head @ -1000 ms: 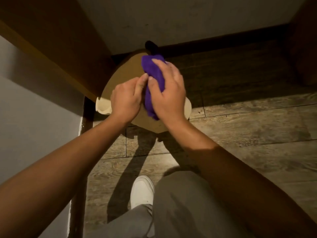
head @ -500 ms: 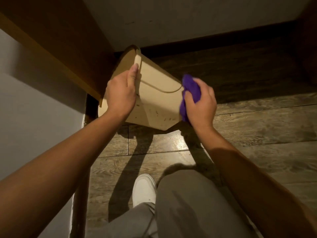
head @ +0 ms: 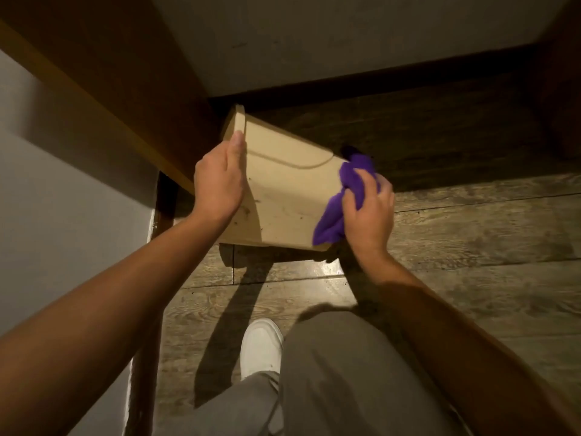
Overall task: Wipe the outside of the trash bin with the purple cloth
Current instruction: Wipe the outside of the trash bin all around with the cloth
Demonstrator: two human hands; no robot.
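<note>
A beige plastic trash bin [head: 284, 199] is tilted over, held above the wooden floor with its side facing me. My left hand [head: 220, 180] grips its left edge near the rim, thumb up along the side. My right hand [head: 367, 212] holds a bunched purple cloth [head: 341, 202] pressed against the bin's right side, near the lower right corner. Small dark specks show on the bin's lit face. The bin's opening is hidden from me.
A brown wooden panel [head: 110, 99] slants down at the left, close to the bin. A white wall [head: 330, 36] with a dark baseboard [head: 393, 78] stands behind. Wood plank floor [head: 471, 247] spreads to the right. My white shoe [head: 261, 344] and grey trouser leg [head: 339, 372] are below.
The bin has been turned so its side faces me. My right hand moved the cloth from the bin's top to its right side, then slightly down and right. My left hand shifted to the left edge.
</note>
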